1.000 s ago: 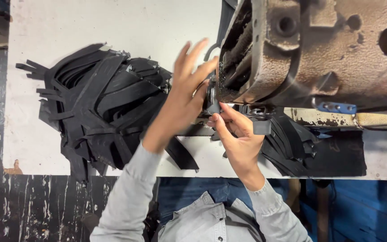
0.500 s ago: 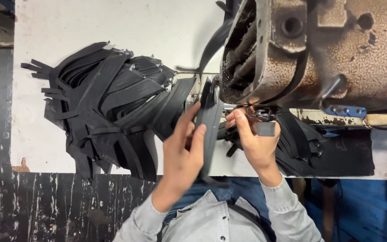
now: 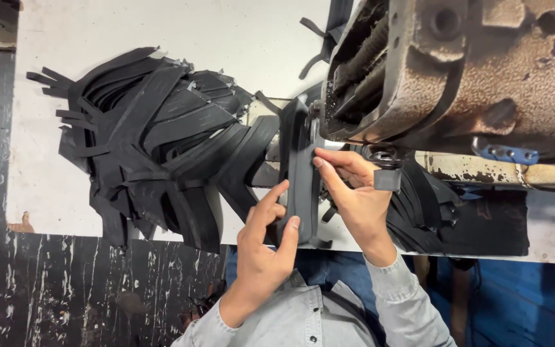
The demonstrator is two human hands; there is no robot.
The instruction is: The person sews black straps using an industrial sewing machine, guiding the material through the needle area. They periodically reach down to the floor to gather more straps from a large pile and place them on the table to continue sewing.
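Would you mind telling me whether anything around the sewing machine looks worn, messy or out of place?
The sewing machine looks badly worn: its casing is rusty and pitted. The black strips lie in a loose, tangled heap on the white table, some overhanging its front edge. The strip held in both hands sits straight.

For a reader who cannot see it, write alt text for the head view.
Two hands hold a black strip at a worn sewing machine: left hand gripping its near end, right hand pinching it beside the machine. Black strips are heaped on the white table.
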